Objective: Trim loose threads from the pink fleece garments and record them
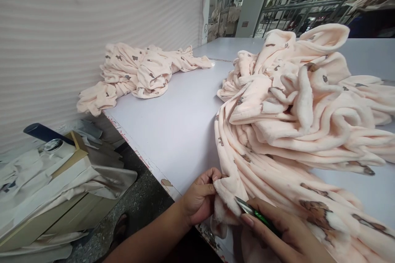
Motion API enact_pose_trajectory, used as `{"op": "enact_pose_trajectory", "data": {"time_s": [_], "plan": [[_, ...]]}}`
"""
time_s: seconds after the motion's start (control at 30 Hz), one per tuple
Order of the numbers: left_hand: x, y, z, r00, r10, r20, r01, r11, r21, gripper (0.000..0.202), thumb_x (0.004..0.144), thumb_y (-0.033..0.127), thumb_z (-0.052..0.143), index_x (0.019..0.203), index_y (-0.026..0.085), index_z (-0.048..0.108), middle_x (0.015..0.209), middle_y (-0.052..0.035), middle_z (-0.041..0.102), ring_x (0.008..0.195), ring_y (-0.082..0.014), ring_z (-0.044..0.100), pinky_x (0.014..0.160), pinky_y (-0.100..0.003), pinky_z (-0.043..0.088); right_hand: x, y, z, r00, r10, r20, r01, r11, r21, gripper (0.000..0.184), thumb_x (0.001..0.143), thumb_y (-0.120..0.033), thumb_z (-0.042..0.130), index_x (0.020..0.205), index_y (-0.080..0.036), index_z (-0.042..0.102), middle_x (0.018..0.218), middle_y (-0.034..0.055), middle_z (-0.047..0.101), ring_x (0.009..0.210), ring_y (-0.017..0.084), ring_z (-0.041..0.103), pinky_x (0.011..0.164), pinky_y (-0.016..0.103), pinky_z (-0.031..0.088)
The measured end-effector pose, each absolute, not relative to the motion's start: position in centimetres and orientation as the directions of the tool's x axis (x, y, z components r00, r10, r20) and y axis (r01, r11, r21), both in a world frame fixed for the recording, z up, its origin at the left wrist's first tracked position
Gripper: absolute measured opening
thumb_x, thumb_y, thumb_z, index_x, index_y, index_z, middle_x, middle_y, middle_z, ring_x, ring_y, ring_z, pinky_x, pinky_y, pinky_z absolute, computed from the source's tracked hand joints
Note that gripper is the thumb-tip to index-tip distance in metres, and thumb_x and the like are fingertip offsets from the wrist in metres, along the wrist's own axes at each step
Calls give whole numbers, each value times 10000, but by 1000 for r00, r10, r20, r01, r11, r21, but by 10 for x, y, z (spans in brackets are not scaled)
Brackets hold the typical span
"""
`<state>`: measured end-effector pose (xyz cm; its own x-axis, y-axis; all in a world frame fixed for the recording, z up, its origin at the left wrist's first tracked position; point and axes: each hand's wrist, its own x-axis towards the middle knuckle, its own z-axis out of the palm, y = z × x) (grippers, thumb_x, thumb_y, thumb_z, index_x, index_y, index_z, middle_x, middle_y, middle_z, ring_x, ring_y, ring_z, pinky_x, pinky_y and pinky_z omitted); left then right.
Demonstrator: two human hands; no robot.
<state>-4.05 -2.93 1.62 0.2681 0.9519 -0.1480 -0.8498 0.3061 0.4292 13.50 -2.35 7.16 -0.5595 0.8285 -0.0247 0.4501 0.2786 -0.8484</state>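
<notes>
My left hand [202, 197] pinches the edge of a pale pink plush fabric [265, 160] with brown printed patches, at the table's near edge. In my right hand [277, 230] is a pair of thread snips [256, 213] with a green handle. Their metal tip touches or lies very close to the fabric edge, just right of my left fingers; I cannot tell whether the blades are apart. The fabric spreads in a large, heaped pile over the right side of the table and hangs over the edge near my hands.
A second heap of the same fabric [151, 70] lies at the white table's [175, 123] far left corner. On the floor at left stands a box [46, 218] draped with pale cloth, a dark blue object [46, 132] on top. A pale ridged wall covering [92, 8] rises behind.
</notes>
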Motion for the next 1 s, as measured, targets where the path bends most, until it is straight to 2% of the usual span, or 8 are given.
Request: {"op": "enact_pose_trajectory", "data": {"time_s": [0.33,0.47,0.5,0.57,0.67,0.73,0.87,1.0], "plan": [[-38,-30,16,282,947,-156,-854,322,409,292,637,111,717,661,149,428,695,-3,565,627,-92,542,598,-176,415,133,-24,66,-536,844,-25,475,277,-835,275,861,-436,464,689,-255,580,668,-49,665,723,164,650,661,183,500],[-36,-33,22,229,963,-145,-867,270,419,315,623,140,734,665,159,422,723,1,573,651,-94,536,611,-178,408,139,-25,47,-436,884,169,558,413,-720,220,791,-406,586,946,-252,599,957,-2,705,919,211,650,742,223,515],[-36,-33,25,194,970,-145,-866,239,440,323,615,164,748,676,161,431,740,2,578,661,-94,534,618,-179,406,140,-24,43,-430,875,222,564,452,-691,245,782,-377,603,989,-249,574,963,3,699,897,204,653,724,219,517],[-40,-33,29,158,973,-170,-786,228,575,328,613,257,770,736,168,479,744,17,580,639,-83,517,604,-173,390,142,-21,37,-427,857,288,557,500,-663,231,808,-333,569,1016,-246,524,895,-3,682,821,176,655,679,204,513],[-53,-28,32,274,923,-271,-504,377,777,336,620,351,771,797,125,597,651,13,573,526,-62,465,519,-168,333,141,-13,38,-384,881,275,576,461,-674,92,881,-314,465,933,-243,492,712,-35,604,657,137,617,601,190,495],[-62,-24,30,366,869,-334,-386,468,795,324,626,357,765,711,68,645,556,1,548,460,-53,422,469,-174,287,138,-7,40,-353,900,255,606,427,-671,94,877,-334,483,878,-240,490,674,-38,572,614,137,592,564,200,481],[-70,-20,24,353,851,-389,-396,513,762,391,634,459,726,621,74,656,498,-6,534,435,-66,420,455,-191,300,135,-5,40,-364,891,271,635,451,-627,127,823,-364,553,850,-240,537,729,-5,615,681,176,612,578,244,489],[-66,-23,25,305,856,-417,-444,515,733,425,602,487,733,621,69,661,503,-21,549,445,-76,443,473,-198,329,146,-17,38,-408,853,326,620,521,-587,239,842,-381,532,1039,-249,567,972,20,687,888,201,658,732,252,531]]}}
